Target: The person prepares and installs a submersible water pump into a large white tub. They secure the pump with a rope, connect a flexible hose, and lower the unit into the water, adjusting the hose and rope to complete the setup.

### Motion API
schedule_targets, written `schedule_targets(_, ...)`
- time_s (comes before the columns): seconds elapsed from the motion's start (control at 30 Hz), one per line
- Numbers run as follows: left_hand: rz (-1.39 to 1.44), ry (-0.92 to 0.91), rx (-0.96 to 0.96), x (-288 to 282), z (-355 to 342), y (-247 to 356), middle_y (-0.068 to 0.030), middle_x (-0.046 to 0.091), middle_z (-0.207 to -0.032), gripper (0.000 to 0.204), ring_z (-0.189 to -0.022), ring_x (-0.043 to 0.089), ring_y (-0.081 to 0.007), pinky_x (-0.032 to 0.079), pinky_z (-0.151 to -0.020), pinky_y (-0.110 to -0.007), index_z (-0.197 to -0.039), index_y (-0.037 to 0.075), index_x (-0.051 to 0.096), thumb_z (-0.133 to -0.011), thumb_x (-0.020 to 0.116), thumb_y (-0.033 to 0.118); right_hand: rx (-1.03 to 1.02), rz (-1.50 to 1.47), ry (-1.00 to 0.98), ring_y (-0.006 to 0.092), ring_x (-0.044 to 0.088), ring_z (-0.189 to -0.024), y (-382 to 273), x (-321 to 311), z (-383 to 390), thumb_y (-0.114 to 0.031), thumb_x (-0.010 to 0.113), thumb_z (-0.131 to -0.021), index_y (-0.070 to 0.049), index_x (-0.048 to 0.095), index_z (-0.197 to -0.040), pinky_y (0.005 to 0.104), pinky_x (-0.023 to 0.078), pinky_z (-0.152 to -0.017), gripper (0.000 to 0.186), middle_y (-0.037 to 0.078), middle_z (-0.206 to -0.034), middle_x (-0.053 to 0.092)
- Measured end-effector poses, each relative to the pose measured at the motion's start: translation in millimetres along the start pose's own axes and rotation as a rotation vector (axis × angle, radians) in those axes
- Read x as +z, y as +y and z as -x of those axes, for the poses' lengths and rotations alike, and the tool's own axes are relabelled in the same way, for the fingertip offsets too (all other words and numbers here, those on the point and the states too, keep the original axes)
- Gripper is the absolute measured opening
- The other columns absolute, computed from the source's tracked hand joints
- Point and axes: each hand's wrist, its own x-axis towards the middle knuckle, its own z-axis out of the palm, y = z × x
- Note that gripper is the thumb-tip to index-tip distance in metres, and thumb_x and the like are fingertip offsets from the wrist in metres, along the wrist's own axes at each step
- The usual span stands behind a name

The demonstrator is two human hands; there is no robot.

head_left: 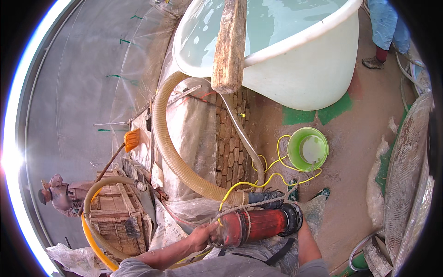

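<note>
A red cylindrical submersible pump (265, 225) with a black end lies sideways across the front of my body. My left hand (201, 235) grips its left end, where a rope (251, 203) and a yellow cable (240, 183) are attached. At the black right end, my right hand (303, 227) holds the pump from the side and below; the pump hides most of its fingers. A thick ribbed tan hose (168, 150) curves down from the tub to a dark sleeve (265, 197) beside the pump. How the sleeve joins the pump is hidden.
A large white tub (309, 60) of cloudy water stands ahead, with a wooden beam (229, 51) across it. A green bucket (293, 150) sits on the wet floor among cable loops. Wooden boards (115, 210) and another person (67, 196) are left; a second person's legs (384, 27) are far right.
</note>
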Motion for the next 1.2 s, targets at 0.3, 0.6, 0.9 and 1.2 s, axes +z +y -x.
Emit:
schedule_targets(0.3,0.123,0.011,-0.082,-2,-16,-3,0.0023,0.036,-0.066,0.027,-0.059,0.038,-0.0135,0.037,-0.057,-0.028,-0.084,0.010,0.050,-0.100,0.059,0.029,0.029,0.402,0.167,0.0287,0.055,-0.126,-10,21,-4,-0.051,0.030,-0.104,-0.013,0.056,-0.136,0.0463,0.033,-0.116,0.056,0.011,-0.136,0.060)
schedule_targets(0.6,0.095,-0.051,-0.121,-10,-3,19,0.0024,0.037,-0.066,0.025,-0.056,0.038,-0.0138,0.038,-0.056,-0.030,-0.085,0.010,0.051,-0.099,0.061,0.028,0.095,0.124,0.257,0.0297,0.054,-0.127,-4,52,31,-0.046,0.029,-0.104,-0.011,0.053,-0.139,0.0472,0.032,-0.116,0.055,0.012,-0.138,0.058)
schedule_targets(0.9,0.093,-0.208,-0.101,-22,11,42,0.0035,0.042,-0.066,0.027,-0.058,0.037,-0.0115,0.032,-0.056,-0.027,-0.080,0.012,0.054,-0.100,0.058,0.030,-0.024,0.268,0.329,0.0275,0.059,-0.119,-13,80,76,-0.037,0.036,-0.103,-0.009,0.057,-0.132,0.0455,0.039,-0.111,0.046,0.013,-0.130,0.062)
schedule_targets(1.2,0.189,-0.243,-0.098,-3,41,44,0.0045,0.037,-0.066,0.029,-0.058,0.033,-0.0115,0.030,-0.055,-0.026,-0.078,0.014,0.050,-0.101,0.058,0.031,-0.013,0.438,0.236,0.0235,0.063,-0.112,-56,136,92,-0.028,0.046,-0.099,-0.009,0.063,-0.123,0.0436,0.044,-0.106,0.035,0.012,-0.123,0.066)
